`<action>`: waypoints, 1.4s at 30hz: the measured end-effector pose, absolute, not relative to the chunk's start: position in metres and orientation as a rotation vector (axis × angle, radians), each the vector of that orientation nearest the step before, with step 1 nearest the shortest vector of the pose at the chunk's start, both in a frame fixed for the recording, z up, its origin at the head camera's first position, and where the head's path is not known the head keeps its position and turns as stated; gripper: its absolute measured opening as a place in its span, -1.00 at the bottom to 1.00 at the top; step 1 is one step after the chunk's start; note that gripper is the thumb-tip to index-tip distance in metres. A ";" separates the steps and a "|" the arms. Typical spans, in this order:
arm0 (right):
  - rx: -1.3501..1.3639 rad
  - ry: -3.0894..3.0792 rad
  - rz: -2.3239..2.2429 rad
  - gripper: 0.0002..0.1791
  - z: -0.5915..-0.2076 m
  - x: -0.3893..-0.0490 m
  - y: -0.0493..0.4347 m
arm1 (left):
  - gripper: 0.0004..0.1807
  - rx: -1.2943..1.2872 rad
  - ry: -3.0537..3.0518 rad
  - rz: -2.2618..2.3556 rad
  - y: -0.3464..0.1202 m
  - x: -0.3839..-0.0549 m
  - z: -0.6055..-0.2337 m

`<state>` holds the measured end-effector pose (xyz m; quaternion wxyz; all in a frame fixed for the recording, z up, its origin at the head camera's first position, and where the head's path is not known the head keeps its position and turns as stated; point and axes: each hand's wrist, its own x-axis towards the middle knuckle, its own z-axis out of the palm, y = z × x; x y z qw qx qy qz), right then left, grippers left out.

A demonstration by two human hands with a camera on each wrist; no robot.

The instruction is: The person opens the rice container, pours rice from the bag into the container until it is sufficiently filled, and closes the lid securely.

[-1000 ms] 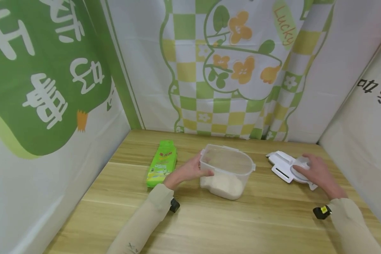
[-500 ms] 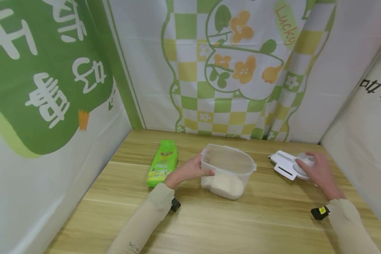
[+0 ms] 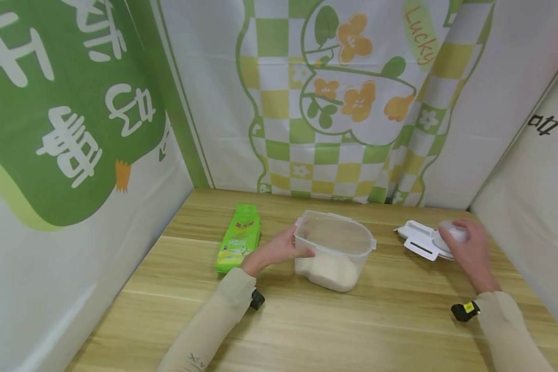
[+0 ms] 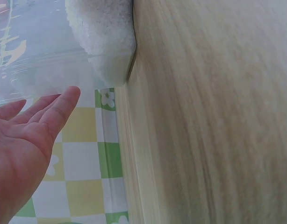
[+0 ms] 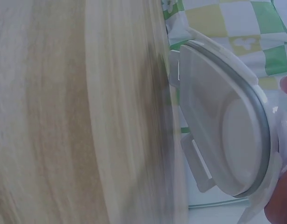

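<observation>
A clear plastic container (image 3: 337,235) stands mid-table, its top uncovered, with white rice (image 4: 104,30) in the bottom. My left hand (image 3: 281,245) holds its left side, thumb on the near wall and fingers behind; in the left wrist view those fingers (image 4: 64,109) lie fairly straight along the wall. Over at the right, my right hand (image 3: 474,250) grips the round clear cap (image 3: 455,233) on top of the white lid (image 3: 420,243). The right wrist view shows the lid's underside (image 5: 218,121), tilted above the table, with its side clips hanging out.
A green rice bag (image 3: 239,240) lies left of the container, close to my left forearm. Checked cloth (image 3: 307,155) hangs along the table's back edge. White cloth walls flank both sides of the wooden table (image 3: 335,330).
My right hand has shifted slightly right with the lid, which has tilted and come up from the table. The left hand and container have stayed put.
</observation>
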<state>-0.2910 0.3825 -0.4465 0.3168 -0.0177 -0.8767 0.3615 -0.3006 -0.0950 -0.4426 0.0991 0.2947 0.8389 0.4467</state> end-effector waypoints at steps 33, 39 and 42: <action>-0.156 -2.098 1.315 -0.64 -0.396 -0.285 0.341 | 0.17 0.874 2.474 1.351 -0.093 -0.302 -0.441; -0.092 -2.067 1.352 -0.63 -0.386 -0.281 0.326 | 0.16 0.883 2.474 1.357 -0.094 -0.301 -0.442; -0.048 -2.042 1.339 -0.63 -0.383 -0.278 0.319 | 0.15 0.888 2.457 1.367 -0.093 -0.301 -0.442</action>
